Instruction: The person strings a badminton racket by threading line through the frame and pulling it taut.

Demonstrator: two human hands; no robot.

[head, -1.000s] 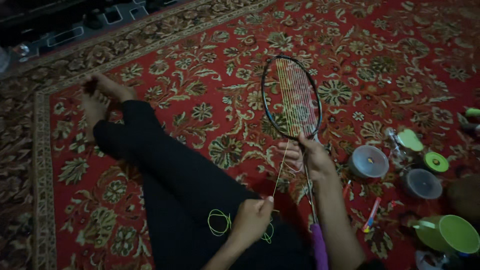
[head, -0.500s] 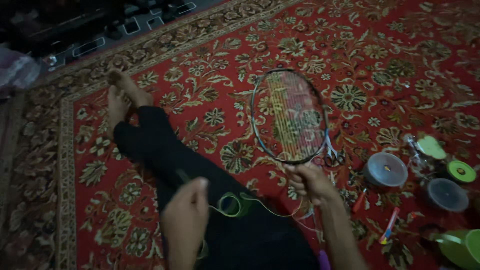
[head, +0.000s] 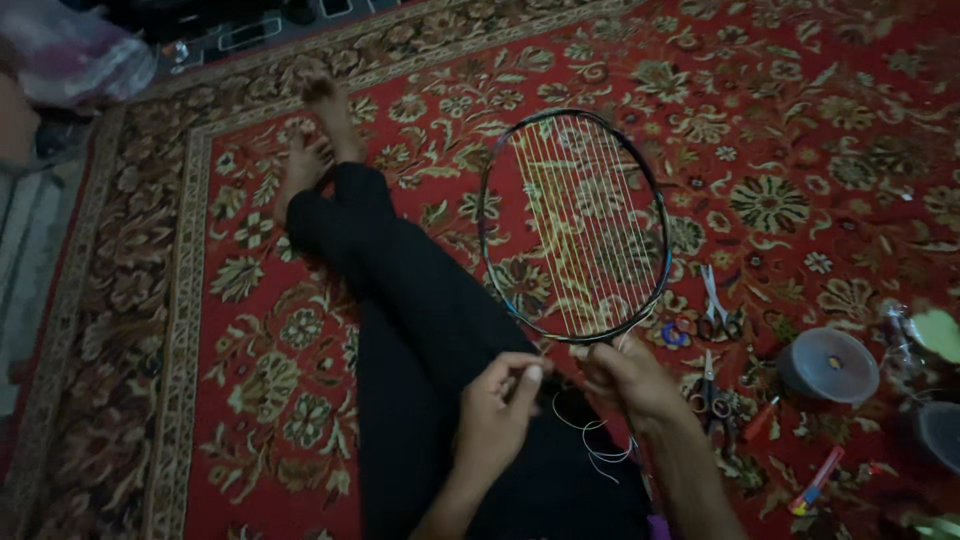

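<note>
A person seated on a red patterned carpet [head: 820, 130] works at the throat of a badminton racket [head: 574, 225], both hands low in the head view. The left hand [head: 497, 412] has thumb and fingertips pinched shut on a thin yellow-green string [head: 585, 440], just below the frame's lower edge; the right hand [head: 625, 380] is closed around the racket where the head meets the shaft, holding it tilted above the outstretched legs in black trousers [head: 420, 330]. Loose loops of the string hang between the wrists, over the lap. Only the long strings appear to be in place across the head, so the work looks partly done.

The risks sit close to the fingers: the slack loops could knot or snag, the pinch could slip and let tension go, and a sharp pull at the frame hole could kink or fray the string. In the dim light a wrong hole seems easy to pick.

Just right of the hands lie a pair of scissors [head: 708, 400] and a second pair [head: 717, 312], near enough for trailing string to catch. Beyond them a round reel [head: 828, 364] rests on the carpet, and bare feet [head: 318, 140] lie at its far border
</note>
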